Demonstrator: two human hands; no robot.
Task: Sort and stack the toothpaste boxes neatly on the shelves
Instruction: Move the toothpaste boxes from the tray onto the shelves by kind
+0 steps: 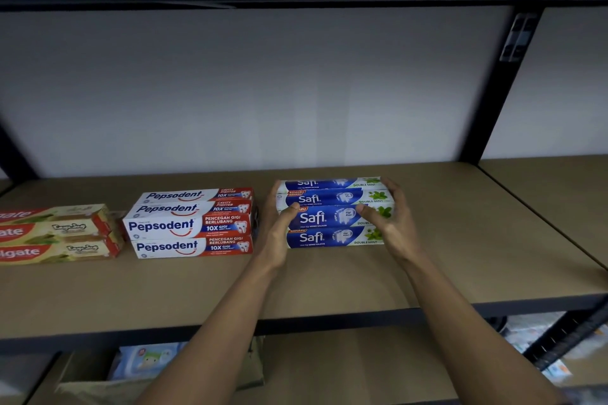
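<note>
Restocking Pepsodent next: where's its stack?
Head view: the Pepsodent stack sits left of centre on the shelf, between the Colgate boxes and the Safi stack.

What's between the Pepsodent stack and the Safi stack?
Head view: the left hand, gripping the left end of the Safi stack, fills that gap above the shelf board. Nothing else lies between it and the Pepsodent stack.

Bare shelf board [460,240] right of Safi stack [332,212]; Pepsodent stack [190,223] crowds left.
</note>
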